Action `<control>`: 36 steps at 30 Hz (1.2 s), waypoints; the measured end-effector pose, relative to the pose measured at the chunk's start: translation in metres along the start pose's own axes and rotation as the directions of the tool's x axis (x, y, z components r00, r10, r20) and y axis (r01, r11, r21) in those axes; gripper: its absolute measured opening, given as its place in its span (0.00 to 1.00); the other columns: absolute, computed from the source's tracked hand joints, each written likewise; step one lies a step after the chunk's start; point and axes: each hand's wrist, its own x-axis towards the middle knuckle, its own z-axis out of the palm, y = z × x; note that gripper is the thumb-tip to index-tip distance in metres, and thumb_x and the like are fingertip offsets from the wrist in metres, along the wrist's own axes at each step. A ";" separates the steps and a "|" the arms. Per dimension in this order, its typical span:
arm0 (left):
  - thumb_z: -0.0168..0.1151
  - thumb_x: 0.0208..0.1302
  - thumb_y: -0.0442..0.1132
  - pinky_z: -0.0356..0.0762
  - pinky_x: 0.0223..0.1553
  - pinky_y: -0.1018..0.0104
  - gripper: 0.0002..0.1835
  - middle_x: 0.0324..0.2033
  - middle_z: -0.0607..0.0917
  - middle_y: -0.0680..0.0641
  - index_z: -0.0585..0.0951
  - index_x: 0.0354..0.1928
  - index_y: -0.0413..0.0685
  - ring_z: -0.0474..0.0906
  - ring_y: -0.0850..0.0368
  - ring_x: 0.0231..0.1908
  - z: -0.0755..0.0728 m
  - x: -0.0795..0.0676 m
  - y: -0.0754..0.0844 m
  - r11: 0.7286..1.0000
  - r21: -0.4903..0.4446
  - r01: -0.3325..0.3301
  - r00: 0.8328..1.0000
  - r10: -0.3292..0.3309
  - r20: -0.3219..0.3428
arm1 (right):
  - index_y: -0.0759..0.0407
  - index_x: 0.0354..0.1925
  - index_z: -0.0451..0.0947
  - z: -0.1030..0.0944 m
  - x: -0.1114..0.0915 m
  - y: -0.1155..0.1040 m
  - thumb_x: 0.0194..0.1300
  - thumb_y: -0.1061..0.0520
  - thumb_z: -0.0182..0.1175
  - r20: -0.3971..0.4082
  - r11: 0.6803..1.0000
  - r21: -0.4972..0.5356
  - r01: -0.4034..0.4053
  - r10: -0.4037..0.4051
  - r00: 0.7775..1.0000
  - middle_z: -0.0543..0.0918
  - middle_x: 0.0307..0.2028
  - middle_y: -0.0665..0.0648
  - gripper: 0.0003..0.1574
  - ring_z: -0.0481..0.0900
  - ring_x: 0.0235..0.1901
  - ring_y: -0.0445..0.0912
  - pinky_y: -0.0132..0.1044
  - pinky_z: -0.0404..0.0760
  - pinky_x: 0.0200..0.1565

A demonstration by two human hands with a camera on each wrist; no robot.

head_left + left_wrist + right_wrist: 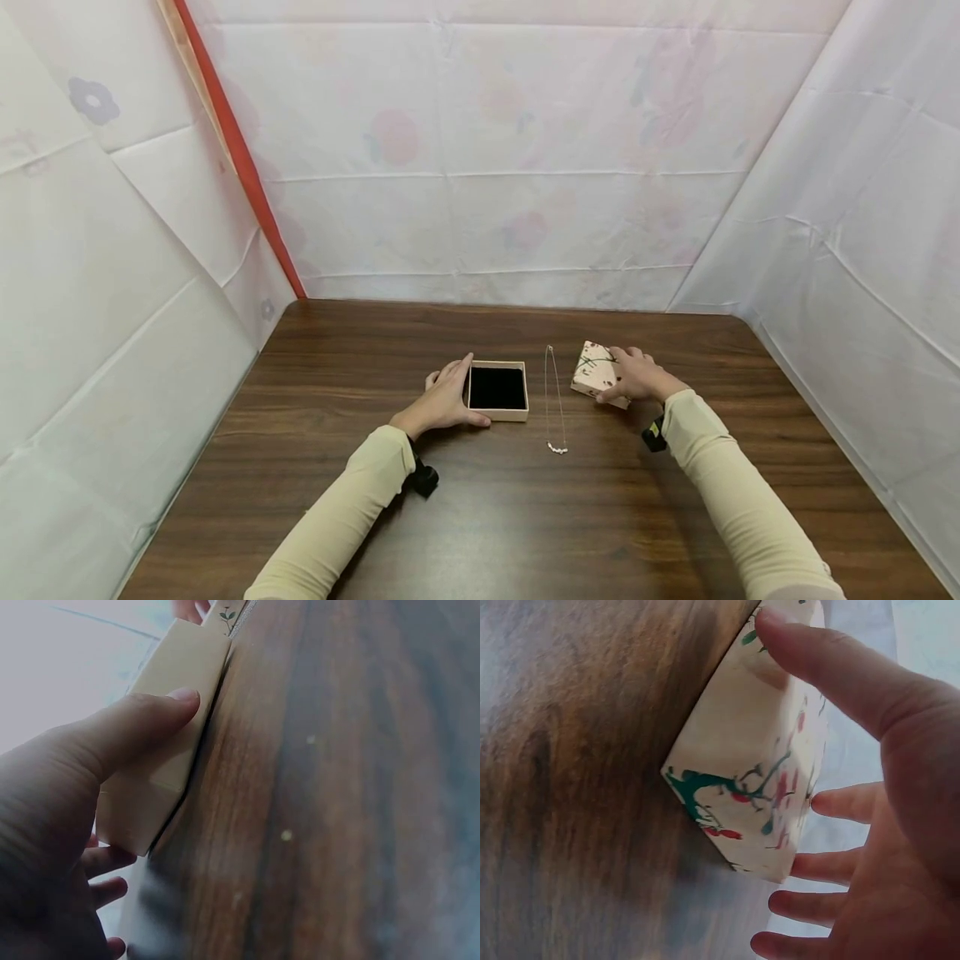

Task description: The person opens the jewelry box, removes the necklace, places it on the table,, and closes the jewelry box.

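My left hand (pixel 445 402) holds a small cream jewelry box base (pixel 498 415) by its left end, the thumb along its near side and the fingers toward the back. A black pad (pixel 497 388) fills the base. At the right, my right hand (pixel 636 375) grips the box lid (pixel 595 367), printed with green twigs and red flowers; its thumb presses the near side and the fingers reach over the top. Between base and lid lies a thin chain necklace (pixel 557 450), stretched lengthwise on the table with its small pendant pieces toward me.
Everything lies on a dark wood-grain table (pixel 495 525). White patterned sheets (pixel 480 150) hang behind it and on both sides. A red strip (pixel 240 158) runs down the back left corner.
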 end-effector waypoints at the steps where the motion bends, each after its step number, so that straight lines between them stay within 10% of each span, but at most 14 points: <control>1: 0.79 0.42 0.59 0.48 0.67 0.37 0.67 0.74 0.59 0.41 0.47 0.77 0.42 0.53 0.42 0.73 0.000 0.000 0.000 1.000 -0.003 -0.003 1.000 0.003 -0.005 | 0.66 0.75 0.42 0.001 0.001 0.001 0.54 0.37 0.71 0.000 1.000 -0.003 0.001 -0.001 1.000 0.47 0.70 0.81 0.70 0.47 0.67 0.80 0.73 0.58 0.60; 36: 0.79 0.41 0.58 0.50 0.66 0.38 0.66 0.73 0.62 0.40 0.49 0.76 0.41 0.53 0.42 0.73 0.000 -0.002 0.002 1.000 0.013 0.025 1.000 -0.025 0.007 | 0.77 0.73 0.44 0.002 -0.003 0.000 0.50 0.35 0.72 -0.088 0.999 0.006 0.039 -0.039 0.995 0.53 0.68 0.83 0.74 0.55 0.66 0.77 0.66 0.64 0.62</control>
